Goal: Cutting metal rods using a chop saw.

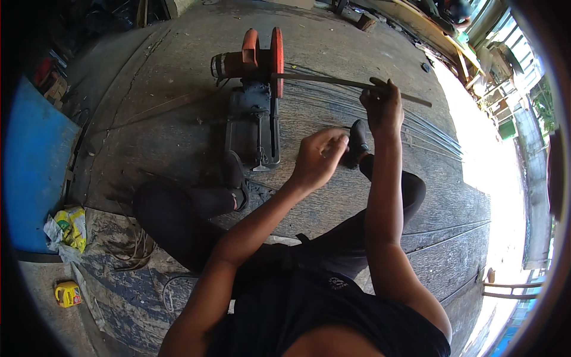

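Observation:
A red and grey chop saw (pixel 254 95) sits on the concrete floor in front of my legs. A long thin metal bar (pixel 333 80) runs from the saw's vise out to the right. My right hand (pixel 382 107) grips this bar near its right end. My left hand (pixel 320 157) hovers over the floor just right of the saw's base, fingers curled together; whether they pinch something small is hidden. My feet in dark sandals rest beside the saw base.
Several long thin rods (pixel 428 134) lie on the floor to the right. A blue panel (pixel 33 166) stands at the left, with a yellow bag (pixel 71 229) and a small yellow container (pixel 67 293) below it. Metal frames (pixel 505 290) stand at the lower right.

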Tool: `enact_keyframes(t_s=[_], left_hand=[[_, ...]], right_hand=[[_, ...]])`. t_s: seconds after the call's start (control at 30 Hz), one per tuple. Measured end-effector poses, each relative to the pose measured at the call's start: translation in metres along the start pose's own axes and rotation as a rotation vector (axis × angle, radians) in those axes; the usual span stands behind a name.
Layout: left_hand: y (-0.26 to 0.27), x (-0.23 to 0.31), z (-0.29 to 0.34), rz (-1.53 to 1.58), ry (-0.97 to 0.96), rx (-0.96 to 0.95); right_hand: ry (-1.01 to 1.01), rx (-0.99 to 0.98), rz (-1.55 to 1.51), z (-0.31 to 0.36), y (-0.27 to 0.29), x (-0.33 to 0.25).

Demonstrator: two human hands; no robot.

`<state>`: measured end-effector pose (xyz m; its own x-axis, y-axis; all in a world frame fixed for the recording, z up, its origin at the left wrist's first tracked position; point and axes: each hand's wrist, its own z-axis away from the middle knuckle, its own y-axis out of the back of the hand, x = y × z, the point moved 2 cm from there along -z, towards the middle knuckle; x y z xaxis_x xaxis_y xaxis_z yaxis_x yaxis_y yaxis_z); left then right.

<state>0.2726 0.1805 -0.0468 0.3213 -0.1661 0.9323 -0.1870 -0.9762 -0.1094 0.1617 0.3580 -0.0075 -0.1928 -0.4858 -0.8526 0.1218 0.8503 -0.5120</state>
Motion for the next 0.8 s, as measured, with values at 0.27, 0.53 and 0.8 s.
enact_keyframes(t_s=[0.27, 0.53, 0.8], left_hand=[[0.048, 0.013, -0.029, 0.626, 0.098, 0.247], [0.042, 0.031, -0.023, 0.627, -0.042, 0.346], [0.038, 0.021, -0.019, 0.522, -0.085, 0.378]], right_hand=[[-0.207, -0.017, -0.635, 0.018, 0.011, 0.053], [-0.346, -0.162, -0.746, 0.037, -0.006, 0.077], [-0.406, -0.178, -0.812, 0.04, -0.007, 0.084]])
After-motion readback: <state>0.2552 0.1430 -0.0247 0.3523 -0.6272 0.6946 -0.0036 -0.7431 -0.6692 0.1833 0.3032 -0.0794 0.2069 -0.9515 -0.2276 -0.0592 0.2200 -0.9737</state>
